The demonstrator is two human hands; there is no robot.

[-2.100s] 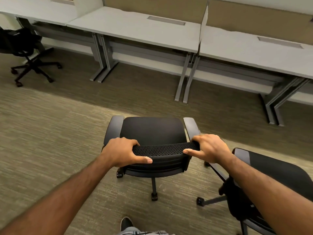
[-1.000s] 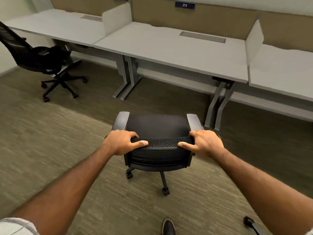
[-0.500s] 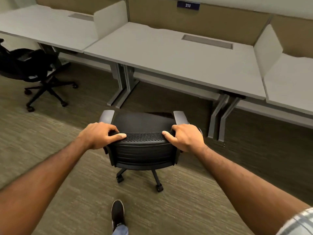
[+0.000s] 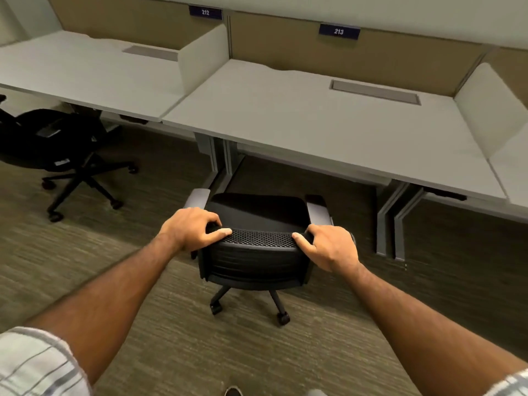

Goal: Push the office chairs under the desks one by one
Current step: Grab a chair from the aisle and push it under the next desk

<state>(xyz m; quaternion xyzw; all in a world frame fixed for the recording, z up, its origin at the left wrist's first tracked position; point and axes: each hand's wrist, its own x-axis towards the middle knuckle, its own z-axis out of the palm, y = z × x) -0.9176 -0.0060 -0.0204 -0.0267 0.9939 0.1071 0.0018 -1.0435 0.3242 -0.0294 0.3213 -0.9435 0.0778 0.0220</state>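
Both ends of the chair (image 4: 257,258) backrest were gripped, mid-push, by left hand (image 4: 191,228) and right hand (image 4: 331,247).
At frame centre, it was stopped just short of the desk (image 4: 314,124); a forward push, steered right of the desk leg (image 4: 220,158), was judged needed.

Office chairs in view number 2: centre chair (image 4: 254,258), left chair (image 4: 43,138). Desks, 3: left desk (image 4: 85,78), middle desk (image 4: 314,130), right desk (image 4: 511,170). Number plates, 2: plate 212 (image 4: 205,12), plate 213 (image 4: 339,31); white dividers, 2: left divider (image 4: 203,52), right divider (image 4: 485,107).
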